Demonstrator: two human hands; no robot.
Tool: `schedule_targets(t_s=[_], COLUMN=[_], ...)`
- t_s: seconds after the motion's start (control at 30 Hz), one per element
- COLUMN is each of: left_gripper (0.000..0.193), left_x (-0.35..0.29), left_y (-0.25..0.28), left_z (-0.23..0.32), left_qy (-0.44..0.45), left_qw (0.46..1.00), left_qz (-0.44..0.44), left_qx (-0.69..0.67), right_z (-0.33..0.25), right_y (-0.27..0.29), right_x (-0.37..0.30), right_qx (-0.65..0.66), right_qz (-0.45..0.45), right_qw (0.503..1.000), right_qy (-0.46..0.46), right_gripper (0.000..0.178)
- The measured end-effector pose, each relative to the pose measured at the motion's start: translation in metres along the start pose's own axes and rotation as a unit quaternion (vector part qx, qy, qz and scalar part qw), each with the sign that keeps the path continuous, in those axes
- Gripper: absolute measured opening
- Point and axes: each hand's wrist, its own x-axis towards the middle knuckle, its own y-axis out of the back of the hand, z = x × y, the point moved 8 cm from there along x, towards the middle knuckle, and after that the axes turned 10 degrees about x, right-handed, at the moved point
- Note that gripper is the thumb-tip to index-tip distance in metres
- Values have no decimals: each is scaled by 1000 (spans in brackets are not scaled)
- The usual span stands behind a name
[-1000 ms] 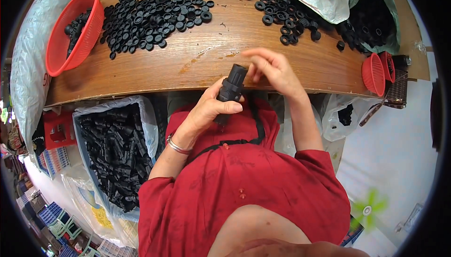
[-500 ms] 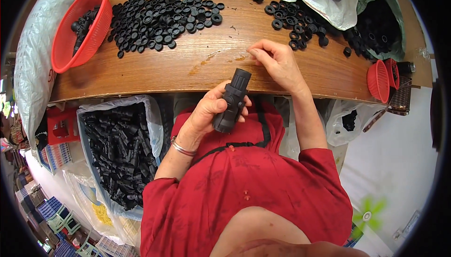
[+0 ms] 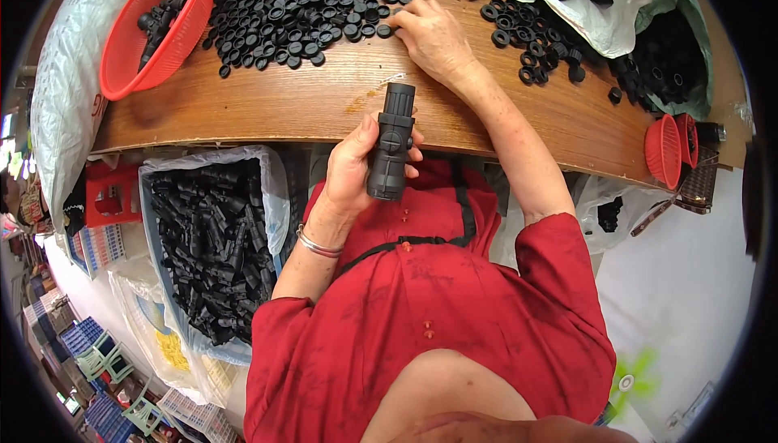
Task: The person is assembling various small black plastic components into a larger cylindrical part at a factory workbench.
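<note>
My left hand is wrapped round a black scope, a stubby tube with a ribbed narrower end pointing away from me and a round knob on its side. It is held above my lap, at the table's front edge. My right hand reaches far over the table to the right edge of a wide pile of small round black caps. Its fingers are curled down beside the outermost caps; the fingertips are partly hidden, so what they pinch cannot be made out.
Black rings lie to the right on the wooden table, near bags of black parts. A red basket with black parts stands at the left, small red baskets at the right. Below left, a lined bin holds many black tubes.
My right hand has moved forward and left, from the bare tabletop to the edge of the cap pile. My left hand has raised the scope slightly away from me and turned it more upright.
</note>
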Motion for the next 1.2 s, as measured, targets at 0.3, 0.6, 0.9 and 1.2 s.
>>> schedule_targets(t_s=[0.3, 0.6, 0.9, 1.2], left_gripper=[51, 46, 46, 50], left_x=[0, 6, 7, 9], left_y=[5, -9, 9, 11], left_z=[2, -20, 5, 26], left_qy=[3, 64, -33, -84], left_qw=[1000, 997, 998, 983], left_qz=[12, 10, 51, 127], left_qx=[-13, 31, 3, 107], right_z=[-1, 38, 47, -84], right_y=[35, 11, 3, 60], right_x=[-38, 19, 40, -64], right_qx=[53, -12, -69, 480], right_qz=[32, 6, 22, -15], right_qw=[998, 998, 997, 860], right_qy=[-29, -55, -35, -172], right_gripper=[16, 18, 15, 14])
